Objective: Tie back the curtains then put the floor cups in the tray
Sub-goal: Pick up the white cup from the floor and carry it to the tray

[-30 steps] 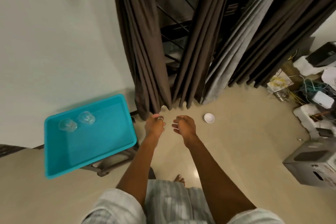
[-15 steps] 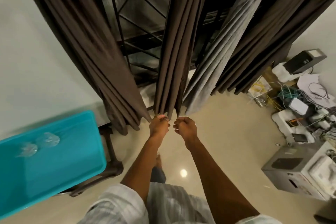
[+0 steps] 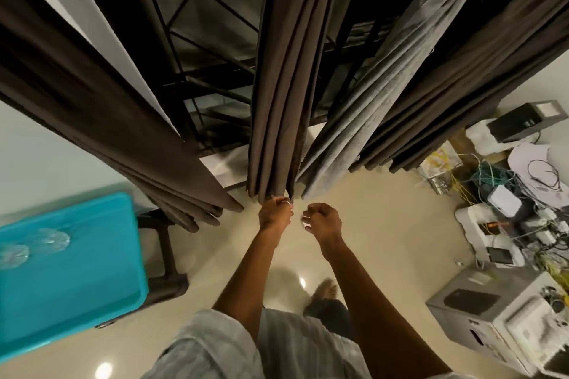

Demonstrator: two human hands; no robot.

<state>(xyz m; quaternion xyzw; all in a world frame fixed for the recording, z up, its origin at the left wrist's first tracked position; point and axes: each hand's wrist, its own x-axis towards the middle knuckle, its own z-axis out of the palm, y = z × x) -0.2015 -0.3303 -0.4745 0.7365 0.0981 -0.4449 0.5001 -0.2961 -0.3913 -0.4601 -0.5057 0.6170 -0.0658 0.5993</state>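
Left hand (image 3: 275, 215) grips the lower hem of the curtain (image 3: 283, 86), fingers curled tight round the gathered folds. Judged purpose: bunching the panel so it can be tied back. Right hand (image 3: 323, 221), just beside it at 3 o'clock, has its fingers curled with nothing visible in them, likely ready to take the fabric. No tie-back seen. Tray (image 3: 92, 301) stands at 8 o'clock on a stool (image 3: 167, 255), with two clear cups (image 3: 49, 238) inside. No cup shows on the floor (image 3: 385, 224). Boxes (image 3: 452, 326) at 4 o'clock: no legible brand or writing.
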